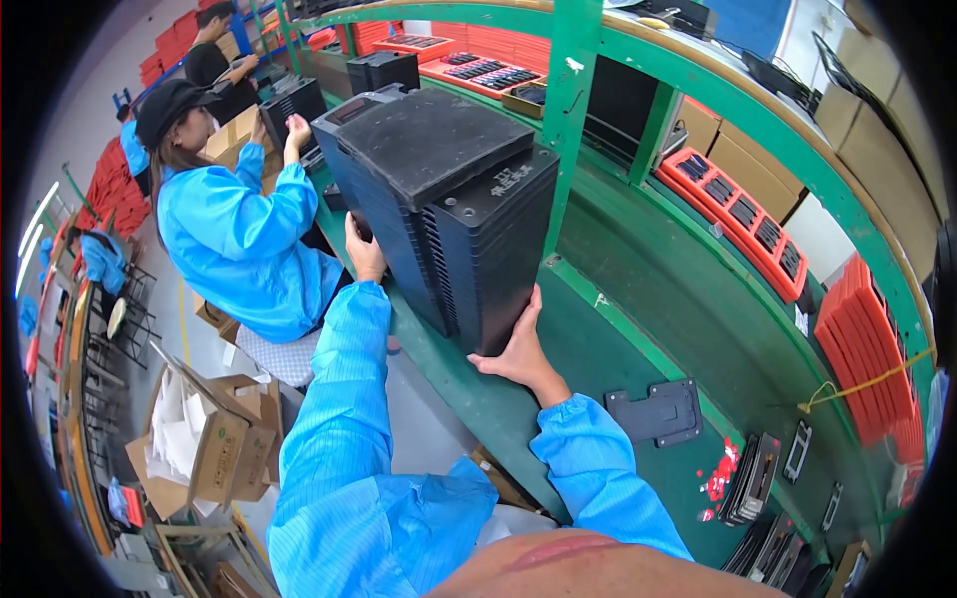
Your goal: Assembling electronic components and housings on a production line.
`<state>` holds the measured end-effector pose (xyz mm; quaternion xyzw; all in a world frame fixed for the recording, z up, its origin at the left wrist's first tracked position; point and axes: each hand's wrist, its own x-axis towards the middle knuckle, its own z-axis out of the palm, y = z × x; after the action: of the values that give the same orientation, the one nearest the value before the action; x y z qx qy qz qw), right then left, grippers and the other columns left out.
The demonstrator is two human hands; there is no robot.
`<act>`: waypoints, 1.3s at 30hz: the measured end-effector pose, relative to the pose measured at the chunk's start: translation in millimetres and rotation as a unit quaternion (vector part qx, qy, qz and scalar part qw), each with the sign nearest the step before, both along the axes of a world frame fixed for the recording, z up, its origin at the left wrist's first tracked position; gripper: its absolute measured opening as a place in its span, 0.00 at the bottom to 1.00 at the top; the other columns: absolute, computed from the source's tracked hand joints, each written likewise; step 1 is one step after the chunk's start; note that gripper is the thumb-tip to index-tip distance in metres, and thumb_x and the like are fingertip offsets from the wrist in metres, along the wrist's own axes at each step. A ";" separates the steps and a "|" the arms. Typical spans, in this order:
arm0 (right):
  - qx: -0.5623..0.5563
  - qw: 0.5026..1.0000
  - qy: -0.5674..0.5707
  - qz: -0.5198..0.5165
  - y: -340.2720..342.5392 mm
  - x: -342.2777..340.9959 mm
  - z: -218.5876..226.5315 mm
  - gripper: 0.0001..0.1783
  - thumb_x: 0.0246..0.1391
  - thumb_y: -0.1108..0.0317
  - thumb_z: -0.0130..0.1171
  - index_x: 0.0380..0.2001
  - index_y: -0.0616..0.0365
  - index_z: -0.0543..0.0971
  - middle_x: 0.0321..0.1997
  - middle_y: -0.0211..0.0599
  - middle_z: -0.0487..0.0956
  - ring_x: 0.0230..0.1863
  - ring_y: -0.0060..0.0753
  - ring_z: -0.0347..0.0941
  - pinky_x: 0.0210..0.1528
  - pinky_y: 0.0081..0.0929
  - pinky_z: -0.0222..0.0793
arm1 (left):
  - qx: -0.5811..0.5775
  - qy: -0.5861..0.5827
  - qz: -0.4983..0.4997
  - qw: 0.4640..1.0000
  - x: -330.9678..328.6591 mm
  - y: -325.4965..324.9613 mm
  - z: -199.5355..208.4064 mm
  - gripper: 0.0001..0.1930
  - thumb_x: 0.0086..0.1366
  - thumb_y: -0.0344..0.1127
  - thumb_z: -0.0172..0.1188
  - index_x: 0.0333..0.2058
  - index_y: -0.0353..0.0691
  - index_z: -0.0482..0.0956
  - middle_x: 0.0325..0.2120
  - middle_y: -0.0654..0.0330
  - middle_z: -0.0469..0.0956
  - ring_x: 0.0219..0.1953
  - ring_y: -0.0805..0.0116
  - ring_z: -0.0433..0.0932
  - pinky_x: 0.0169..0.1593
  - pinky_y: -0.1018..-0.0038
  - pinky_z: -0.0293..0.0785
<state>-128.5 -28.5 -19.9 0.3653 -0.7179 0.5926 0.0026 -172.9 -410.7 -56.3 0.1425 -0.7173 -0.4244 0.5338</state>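
Note:
A large black ribbed plastic housing [449,199] stands on the green workbench [638,299] in front of me. My left hand [363,249] presses against its left side, fingers partly hidden behind the housing's edge. My right hand [518,344] grips its lower right corner, fingers flat along the side near the bench. Both my arms wear blue sleeves. The box looks slightly tilted between my hands.
A flat black plate [658,411] lies on the bench to the right, with small black parts [753,478] beyond. Orange trays [743,214] line the bench's far side. A co-worker in blue [234,229] sits at left. Open cardboard boxes [214,439] stand on the floor.

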 end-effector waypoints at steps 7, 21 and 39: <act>0.033 0.999 -0.009 -0.007 12.3 -23.9 -13.4 0.85 0.28 0.59 0.83 0.71 0.64 0.24 0.74 0.59 0.43 0.76 0.55 0.44 0.76 0.43 0.44 | -0.084 0.015 0.046 0.995 -39.1 -6.7 -76.1 0.32 0.65 0.30 0.62 0.65 0.28 0.62 0.50 0.47 0.79 0.50 0.57 0.80 0.56 0.67 0.73; 0.005 0.998 -0.007 -0.056 -47.1 22.3 5.0 0.79 0.27 0.55 0.82 0.71 0.66 0.35 0.68 0.65 0.49 0.69 0.67 0.48 0.71 0.58 0.43 | 0.012 -0.104 -0.215 0.971 -49.8 33.6 -60.6 0.35 0.65 0.34 0.61 0.68 0.31 0.59 0.53 0.45 0.74 0.54 0.52 0.75 0.59 0.65 0.69; -0.254 0.955 -0.135 -0.075 -180.2 -191.9 -87.5 0.22 0.67 0.58 0.52 0.54 0.66 0.78 0.50 0.49 0.81 0.56 0.42 0.76 0.60 0.37 0.69 | -0.053 -0.070 -0.083 0.993 -42.7 88.7 -4.6 0.36 0.65 0.35 0.60 0.69 0.33 0.57 0.55 0.44 0.72 0.56 0.50 0.73 0.61 0.64 0.67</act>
<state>-320.4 -208.6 -107.5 0.2144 -0.5623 0.7976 0.0423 -215.6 -322.1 -60.9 0.0831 -0.7841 -0.4173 0.4518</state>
